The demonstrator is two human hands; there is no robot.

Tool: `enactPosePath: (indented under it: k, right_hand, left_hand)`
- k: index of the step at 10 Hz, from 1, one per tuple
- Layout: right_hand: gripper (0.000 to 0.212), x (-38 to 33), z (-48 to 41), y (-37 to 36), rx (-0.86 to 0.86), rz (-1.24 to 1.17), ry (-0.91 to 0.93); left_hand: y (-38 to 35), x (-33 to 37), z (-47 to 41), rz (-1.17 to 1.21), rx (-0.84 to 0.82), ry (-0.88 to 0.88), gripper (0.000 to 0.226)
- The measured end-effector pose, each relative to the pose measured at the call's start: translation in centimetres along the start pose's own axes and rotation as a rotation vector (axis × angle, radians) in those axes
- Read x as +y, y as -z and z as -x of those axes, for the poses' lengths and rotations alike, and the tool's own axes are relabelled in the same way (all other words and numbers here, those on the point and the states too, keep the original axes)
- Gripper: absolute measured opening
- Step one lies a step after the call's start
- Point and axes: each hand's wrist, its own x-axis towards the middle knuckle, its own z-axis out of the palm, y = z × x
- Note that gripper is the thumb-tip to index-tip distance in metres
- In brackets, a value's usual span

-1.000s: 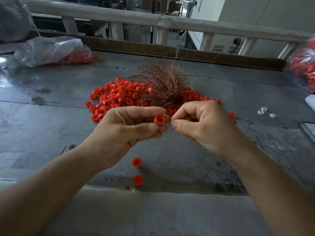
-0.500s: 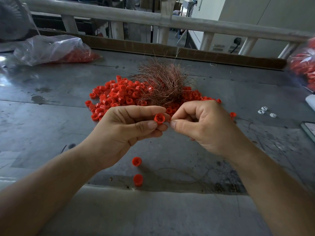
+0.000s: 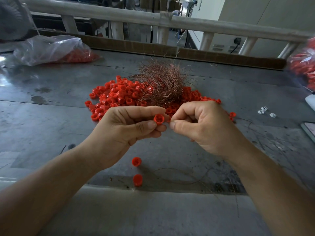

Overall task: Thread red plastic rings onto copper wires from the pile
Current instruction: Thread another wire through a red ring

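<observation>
Left hand: thumb and forefinger pinch one red ring, raised above the table in front of the ring pile; right hand: thumb and forefinger pressed tip to tip, remaining fingers curled; the pinch is judged to hold a copper wire, but the strand is too fine to make out

Governing relation: the right pinch lies just beside the ring, on its right side, at about the same height; the ring's open face is turned towards the viewer, so its bore axis runs near to far, not across towards the right fingertips; the wire end would probably have to enter from the near side, or the ring be rolled to face right

Wire stock: the copper tangle rests on the ring pile, beyond both hands
</observation>
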Motion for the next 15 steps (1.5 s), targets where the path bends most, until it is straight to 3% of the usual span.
enactPosePath:
  k: [2, 4, 6, 7, 8, 9, 10, 13, 14, 15]
  right_hand:
    - [0.015, -0.2, 0.1, -0.1, -0.044, -0.037, -0.047]
    - [0.011, -0.5, 0.1, -0.2, -0.091, -0.269, -0.149]
    - [0.019, -0.4, 0.0, -0.4, -0.209, -0.283, -0.232]
    - [0.014, 1.0, -0.6, 1.4, -0.092, -0.009, -0.238]
    - [0.013, 3.5, -1.3, 4.1, 0.191, 0.343, -0.269]
    - [0.010, 5.5, -1.6, 5.5, 0.262, 0.460, -0.338]
    - [0.003, 6.3, -1.7, 5.5, 0.235, 0.502, -0.373]
    - [0.019, 6.9, -2.2, 3.6, 0.083, 0.608, -0.364]
    - [0.007, 7.0, -2.2, 3.5, 0.051, 0.664, -0.364]
    - [0.012, 6.1, -2.0, 4.6, 0.057, 0.549, -0.362]
  left_hand:
    - [0.1, -0.1, 0.0, 0.035, -0.039, 0.004, 0.030]
    - [0.1, 0.0, -0.1, 0.119, -0.080, 0.024, 0.028]
    - [0.1, -0.1, 0.0, 0.145, -0.081, 0.099, 0.026]
    - [0.0, -0.1, 0.0, 0.127, -0.094, 0.125, 0.026]
    - [-0.2, -0.1, 0.1, 0.118, -0.080, 0.131, 0.026]
    - [-0.1, 0.0, 0.0, 0.121, -0.053, 0.139, 0.026]
    - [-0.2, 0.0, 0.1, 0.121, -0.054, 0.139, 0.026]
    - [-0.1, -0.1, 0.1, 0.114, -0.060, 0.138, 0.026]
    - [-0.2, -0.1, 0.1, 0.103, -0.057, 0.147, 0.026]
    - [-0.3, -0.1, 0.1, 0.090, -0.042, 0.153, 0.027]
